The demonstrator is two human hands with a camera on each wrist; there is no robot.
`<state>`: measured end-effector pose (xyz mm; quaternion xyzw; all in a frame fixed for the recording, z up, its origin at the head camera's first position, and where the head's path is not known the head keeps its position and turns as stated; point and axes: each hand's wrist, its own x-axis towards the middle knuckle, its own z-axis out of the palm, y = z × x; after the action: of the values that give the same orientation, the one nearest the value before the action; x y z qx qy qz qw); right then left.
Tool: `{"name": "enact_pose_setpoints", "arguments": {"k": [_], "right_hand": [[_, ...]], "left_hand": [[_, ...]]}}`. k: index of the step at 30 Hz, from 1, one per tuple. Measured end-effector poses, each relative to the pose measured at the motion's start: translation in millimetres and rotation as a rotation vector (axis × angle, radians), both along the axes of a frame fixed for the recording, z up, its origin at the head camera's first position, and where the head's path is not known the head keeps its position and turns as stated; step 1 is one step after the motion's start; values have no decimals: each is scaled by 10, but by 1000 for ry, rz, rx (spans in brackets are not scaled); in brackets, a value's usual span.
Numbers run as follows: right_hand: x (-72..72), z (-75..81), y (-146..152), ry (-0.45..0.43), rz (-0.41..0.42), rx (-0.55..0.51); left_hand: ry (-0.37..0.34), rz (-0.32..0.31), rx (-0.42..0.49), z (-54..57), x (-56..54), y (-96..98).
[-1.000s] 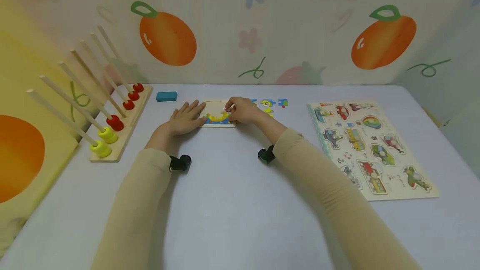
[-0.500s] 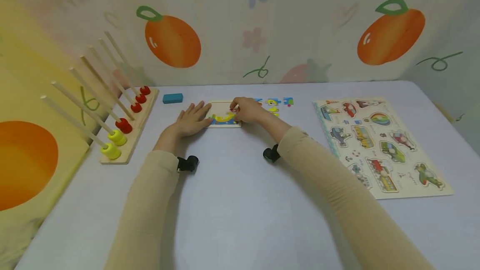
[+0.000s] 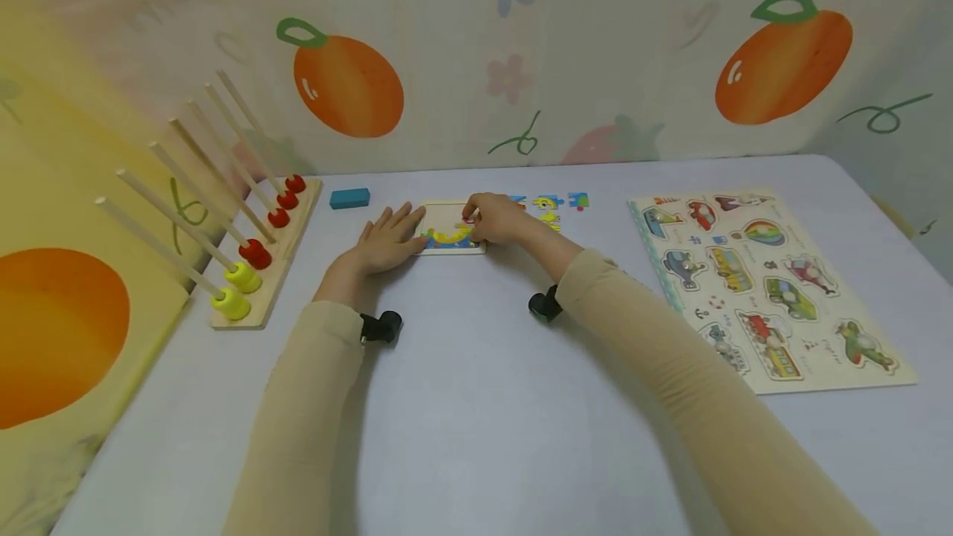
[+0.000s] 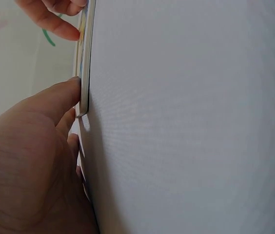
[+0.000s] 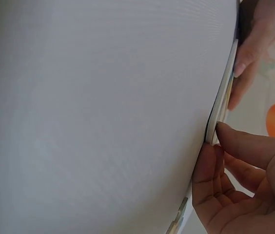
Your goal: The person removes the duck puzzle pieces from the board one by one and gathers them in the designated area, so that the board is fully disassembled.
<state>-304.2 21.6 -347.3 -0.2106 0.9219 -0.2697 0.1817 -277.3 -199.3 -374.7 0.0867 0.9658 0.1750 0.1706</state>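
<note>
Toward the far side of the white table (image 3: 462,404), a small wooden puzzle tray (image 3: 454,251) lies flat between the two hands. Blue and yellow pieces (image 3: 447,236) fill its near part, while pale wood shows on the far left. The left hand (image 3: 390,242) is spread wide, its fingers straight and pointing to the far side, with the thumb touching the tray's near left corner. The right hand (image 3: 497,217) is held narrow, its fingers bent over the tray's right end and the thumb touching the near right corner; a speck of red shows by the fingertips, but I cannot tell whether they pinch a piece. Just right of this hand lie loose puzzle pieces (image 3: 548,203), partly hidden by it at their left. On the far left, a blue block (image 3: 349,198) sits near a wooden bead stand (image 3: 262,302) with tall rods, yellow beads at the near end and red ones farther along. Well to the right lies a large picture board (image 3: 822,370) showing vehicles.
</note>
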Motion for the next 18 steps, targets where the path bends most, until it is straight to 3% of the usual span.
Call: {"name": "enact_pose_setpoints", "arguments": {"k": [18], "right_hand": [[4, 29, 8, -7, -19, -36]], "left_hand": [[-8, 3, 7, 6, 11, -7]]}}
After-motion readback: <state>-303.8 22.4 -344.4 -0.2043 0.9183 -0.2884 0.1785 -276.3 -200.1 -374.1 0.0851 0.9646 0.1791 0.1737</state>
